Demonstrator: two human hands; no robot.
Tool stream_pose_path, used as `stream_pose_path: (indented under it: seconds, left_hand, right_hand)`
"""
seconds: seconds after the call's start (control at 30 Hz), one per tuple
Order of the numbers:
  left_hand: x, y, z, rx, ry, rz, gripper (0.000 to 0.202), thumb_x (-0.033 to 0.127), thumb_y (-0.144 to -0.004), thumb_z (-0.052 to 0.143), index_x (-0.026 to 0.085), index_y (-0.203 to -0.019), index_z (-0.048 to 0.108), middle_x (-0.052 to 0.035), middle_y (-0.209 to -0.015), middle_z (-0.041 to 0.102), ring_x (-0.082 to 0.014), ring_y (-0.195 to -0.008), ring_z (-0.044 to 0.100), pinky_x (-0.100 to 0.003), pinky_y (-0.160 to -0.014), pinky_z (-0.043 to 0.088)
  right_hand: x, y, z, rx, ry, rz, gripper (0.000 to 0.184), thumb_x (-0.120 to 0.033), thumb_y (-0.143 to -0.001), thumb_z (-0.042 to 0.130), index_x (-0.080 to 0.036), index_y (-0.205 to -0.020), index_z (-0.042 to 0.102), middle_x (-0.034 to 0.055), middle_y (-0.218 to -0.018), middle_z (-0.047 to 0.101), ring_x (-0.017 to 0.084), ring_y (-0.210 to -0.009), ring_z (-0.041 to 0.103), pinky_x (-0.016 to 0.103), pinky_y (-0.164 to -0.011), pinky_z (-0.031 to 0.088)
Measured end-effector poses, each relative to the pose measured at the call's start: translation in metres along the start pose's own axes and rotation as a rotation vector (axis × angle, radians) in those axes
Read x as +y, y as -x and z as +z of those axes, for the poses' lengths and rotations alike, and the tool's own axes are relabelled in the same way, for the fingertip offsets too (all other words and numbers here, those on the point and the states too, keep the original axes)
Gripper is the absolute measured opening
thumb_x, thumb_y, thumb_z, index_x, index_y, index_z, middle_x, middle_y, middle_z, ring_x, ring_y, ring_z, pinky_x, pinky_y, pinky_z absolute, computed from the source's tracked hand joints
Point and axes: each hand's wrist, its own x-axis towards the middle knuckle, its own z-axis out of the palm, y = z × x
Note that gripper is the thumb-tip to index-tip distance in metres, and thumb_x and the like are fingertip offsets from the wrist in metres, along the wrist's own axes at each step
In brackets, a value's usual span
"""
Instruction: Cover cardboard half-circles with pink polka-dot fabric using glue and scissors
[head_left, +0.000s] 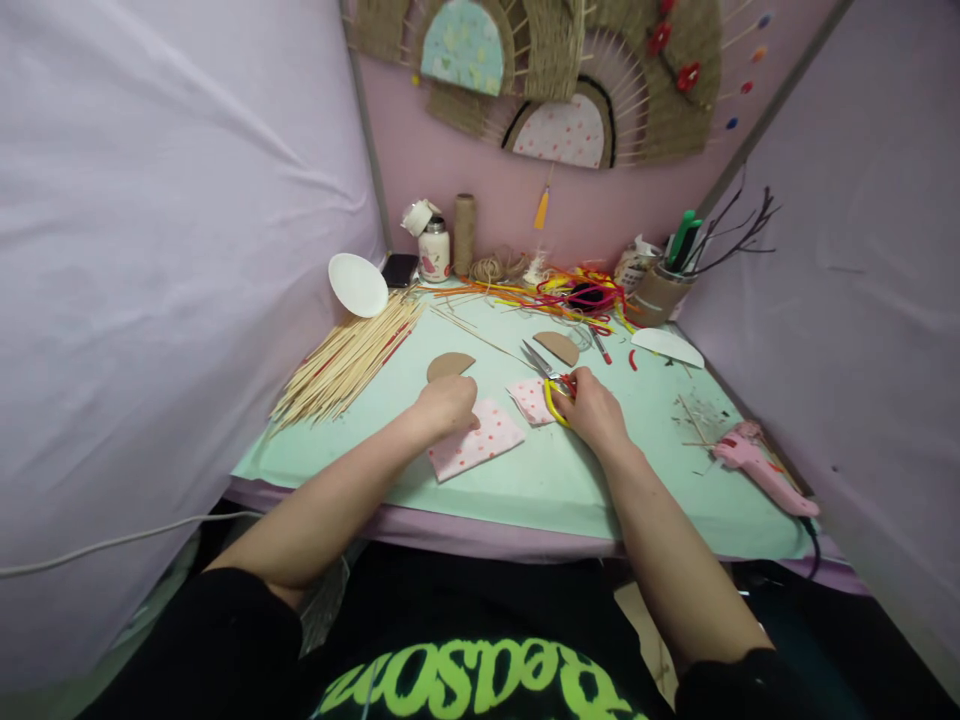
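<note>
My left hand (448, 405) rests with curled fingers on a pink dotted piece of fabric (476, 443) lying on the mint green table mat (540, 480). My right hand (589, 405) is closed round the yellow and red handles of a pair of scissors (546, 375), whose blades point up and to the left and stand a little apart. A smaller pink dotted scrap (530, 400) lies under the scissors. A brown cardboard half-disc (448, 365) sits just beyond my left hand, and a second cardboard half-disc (557, 346) lies beyond the scissors.
A bundle of thin wooden sticks (349, 360) fans out at the left. A pink glue gun (757, 465) lies at the right edge. Coloured pipe cleaners (577, 292), a white paper plate (358, 284), a twine spool (464, 233), a bottle (434, 250) and a tool cup (660, 293) stand at the back.
</note>
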Motion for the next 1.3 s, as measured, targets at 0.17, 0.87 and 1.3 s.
stream_pose_path:
  seconds: [0.17, 0.87, 1.3]
  left_hand:
    - [-0.007, -0.011, 0.007, 0.057, 0.207, 0.039, 0.028, 0.028, -0.056, 0.082, 0.019, -0.05, 0.056, -0.0085, -0.059, 0.062, -0.0289, -0.073, 0.066, -0.031, -0.063, 0.044]
    - [-0.042, -0.01, -0.019, -0.056, 1.812, -0.016, 0.032, 0.027, -0.072, 0.067, 0.013, -0.101, 0.062, -0.0104, -0.086, 0.074, -0.0243, -0.081, 0.071, -0.037, -0.077, 0.055]
    - [-0.033, -0.04, 0.002, 0.164, 2.098, -0.217, 0.025, 0.02, -0.07, 0.068, 0.014, -0.094, 0.061, -0.0084, -0.078, 0.073, -0.0259, -0.084, 0.072, -0.042, -0.083, 0.056]
  right_hand:
    - [0.001, 0.0, 0.001, 0.012, -0.005, -0.002, 0.026, -0.04, -0.088, 0.053, -0.02, -0.105, 0.051, 0.0104, -0.1, 0.067, 0.025, -0.089, 0.062, 0.031, -0.064, 0.034]
    - [0.005, 0.0, 0.001, 0.323, -0.278, -0.003, 0.033, -0.047, -0.083, 0.056, -0.02, -0.102, 0.052, 0.0075, -0.092, 0.065, 0.021, -0.078, 0.058, 0.03, -0.067, 0.038]
    - [-0.017, 0.0, -0.014, 0.114, -0.143, -0.177, 0.02, -0.032, -0.082, 0.057, -0.017, -0.094, 0.061, 0.0158, -0.107, 0.064, 0.028, -0.103, 0.057, 0.04, -0.09, 0.042]
